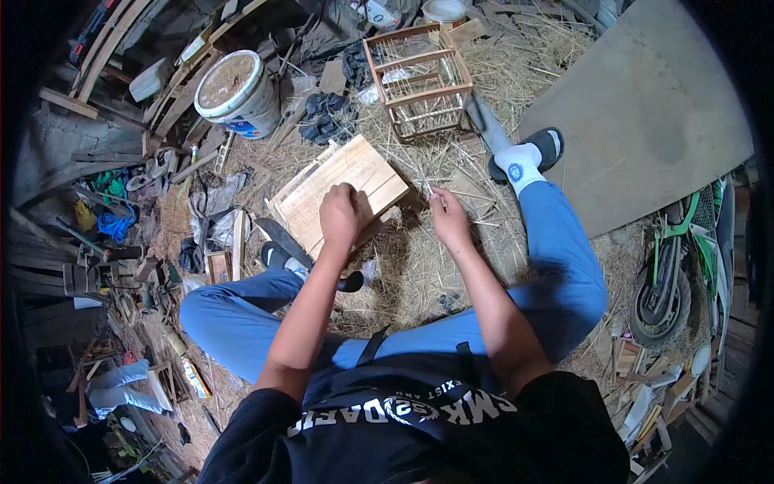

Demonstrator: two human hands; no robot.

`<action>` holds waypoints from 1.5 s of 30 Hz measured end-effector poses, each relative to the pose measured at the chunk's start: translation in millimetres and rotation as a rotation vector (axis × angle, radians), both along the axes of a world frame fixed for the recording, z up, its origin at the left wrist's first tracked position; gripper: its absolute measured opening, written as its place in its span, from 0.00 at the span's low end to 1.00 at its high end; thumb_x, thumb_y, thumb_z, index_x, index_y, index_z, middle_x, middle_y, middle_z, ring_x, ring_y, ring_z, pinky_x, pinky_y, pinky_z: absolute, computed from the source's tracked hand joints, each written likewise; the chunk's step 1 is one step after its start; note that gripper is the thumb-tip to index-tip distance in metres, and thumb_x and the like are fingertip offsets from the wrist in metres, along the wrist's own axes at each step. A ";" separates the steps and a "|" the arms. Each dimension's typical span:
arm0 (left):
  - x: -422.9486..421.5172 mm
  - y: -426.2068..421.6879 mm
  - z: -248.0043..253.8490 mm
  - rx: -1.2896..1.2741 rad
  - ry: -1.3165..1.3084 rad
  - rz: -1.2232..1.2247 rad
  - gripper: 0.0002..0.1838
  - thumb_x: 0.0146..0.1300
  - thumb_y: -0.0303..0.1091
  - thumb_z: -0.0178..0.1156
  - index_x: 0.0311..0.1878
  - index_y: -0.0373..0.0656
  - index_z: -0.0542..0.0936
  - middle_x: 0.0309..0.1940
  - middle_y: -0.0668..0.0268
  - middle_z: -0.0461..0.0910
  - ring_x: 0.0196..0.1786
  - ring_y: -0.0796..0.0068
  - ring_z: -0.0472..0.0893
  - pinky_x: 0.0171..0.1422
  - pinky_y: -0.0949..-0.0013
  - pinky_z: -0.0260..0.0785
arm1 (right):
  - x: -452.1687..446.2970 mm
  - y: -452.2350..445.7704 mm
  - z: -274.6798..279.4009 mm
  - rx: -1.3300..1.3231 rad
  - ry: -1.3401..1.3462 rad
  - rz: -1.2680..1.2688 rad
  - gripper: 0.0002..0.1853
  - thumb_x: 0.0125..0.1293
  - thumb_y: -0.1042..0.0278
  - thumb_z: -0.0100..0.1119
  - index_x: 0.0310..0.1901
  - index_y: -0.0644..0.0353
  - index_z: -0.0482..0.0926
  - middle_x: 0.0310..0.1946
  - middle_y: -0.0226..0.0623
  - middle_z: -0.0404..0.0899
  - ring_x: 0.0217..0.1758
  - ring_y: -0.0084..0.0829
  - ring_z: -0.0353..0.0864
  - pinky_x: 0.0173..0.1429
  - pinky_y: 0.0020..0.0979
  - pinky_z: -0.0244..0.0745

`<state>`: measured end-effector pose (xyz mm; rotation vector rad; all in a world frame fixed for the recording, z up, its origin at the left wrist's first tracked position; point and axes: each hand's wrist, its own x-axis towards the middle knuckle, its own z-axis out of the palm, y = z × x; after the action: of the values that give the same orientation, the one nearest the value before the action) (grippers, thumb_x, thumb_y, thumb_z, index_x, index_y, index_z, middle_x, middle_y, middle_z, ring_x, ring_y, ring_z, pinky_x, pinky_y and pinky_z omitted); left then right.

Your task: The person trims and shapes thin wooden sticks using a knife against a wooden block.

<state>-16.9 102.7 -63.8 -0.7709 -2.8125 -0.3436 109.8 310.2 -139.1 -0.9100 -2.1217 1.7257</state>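
Note:
My left hand (342, 213) rests on top of a pale wooden block (367, 165), its fingers curled inward. Whether something thin sits between those fingers is hidden from me. To the right of the block, my right hand (449, 218) pinches a thin pale strip (427, 184) that points up and away from me. The block lies on the straw-covered ground between my legs. Close to its left side shows a dark blade (282, 239), and a black rounded handle end (351, 282) appears under my left forearm.
A wooden frame cage with thin bars (419, 56) stands beyond the block. To its left is a dirty white bucket (234, 89). A large flat board (645, 121) lies at right, above a green motorbike (673, 266). Scrap wood (169, 355) clutters the left.

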 end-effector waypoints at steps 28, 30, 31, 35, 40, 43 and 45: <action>14.4 24.1 47.0 1.710 -0.898 0.199 0.07 0.80 0.28 0.60 0.56 0.38 0.76 0.53 0.59 0.82 0.59 0.56 0.87 0.68 0.53 0.84 | 2.9 15.1 73.3 -1.026 0.355 -0.055 0.13 0.83 0.54 0.59 0.52 0.56 0.79 0.21 0.15 0.58 0.16 0.11 0.54 0.17 0.22 0.50; 19.3 23.9 46.2 1.711 -0.914 0.203 0.07 0.80 0.29 0.60 0.56 0.38 0.76 0.53 0.59 0.82 0.59 0.57 0.87 0.68 0.54 0.85 | 1.2 16.0 69.2 -0.996 0.310 -0.085 0.13 0.83 0.55 0.60 0.52 0.56 0.79 0.20 0.15 0.59 0.15 0.11 0.54 0.17 0.22 0.50; 21.5 24.1 46.6 1.714 -0.926 0.207 0.08 0.81 0.29 0.60 0.56 0.38 0.77 0.53 0.59 0.82 0.59 0.57 0.87 0.68 0.54 0.85 | 0.7 15.8 66.1 -0.967 0.266 -0.111 0.12 0.83 0.55 0.60 0.51 0.56 0.79 0.20 0.15 0.59 0.15 0.11 0.54 0.17 0.22 0.50; 26.8 21.7 45.4 1.681 -0.937 0.217 0.08 0.81 0.29 0.59 0.56 0.37 0.77 0.52 0.59 0.81 0.59 0.57 0.87 0.67 0.54 0.85 | 1.3 13.4 58.9 -0.974 0.276 -0.127 0.11 0.82 0.56 0.62 0.48 0.54 0.79 0.19 0.14 0.58 0.15 0.11 0.54 0.16 0.23 0.50; 35.4 8.0 47.3 1.403 -1.001 0.384 0.11 0.80 0.34 0.62 0.54 0.36 0.77 0.48 0.61 0.81 0.48 0.64 0.88 0.54 0.63 0.87 | -2.8 15.2 53.9 -0.765 0.248 -0.177 0.07 0.81 0.59 0.63 0.48 0.52 0.82 0.20 0.15 0.63 0.16 0.12 0.57 0.19 0.25 0.49; 42.2 -14.5 54.5 1.104 -1.118 0.446 0.12 0.79 0.38 0.64 0.49 0.37 0.79 0.37 0.65 0.81 0.36 0.70 0.86 0.42 0.69 0.84 | -3.8 19.2 52.1 -0.649 0.191 -0.197 0.07 0.81 0.60 0.62 0.48 0.53 0.83 0.21 0.15 0.65 0.19 0.12 0.59 0.22 0.25 0.50; 39.7 -31.8 49.5 1.043 -1.021 0.368 0.14 0.79 0.39 0.65 0.40 0.38 0.80 0.29 0.71 0.79 0.29 0.76 0.82 0.34 0.71 0.76 | -2.7 21.4 52.7 -0.642 0.194 -0.193 0.07 0.81 0.61 0.61 0.48 0.54 0.83 0.21 0.15 0.64 0.20 0.12 0.59 0.23 0.25 0.51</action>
<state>22.8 70.9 -14.2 0.2622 -2.6965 -2.3603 107.1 331.7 -86.4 -0.9991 -1.3158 2.3146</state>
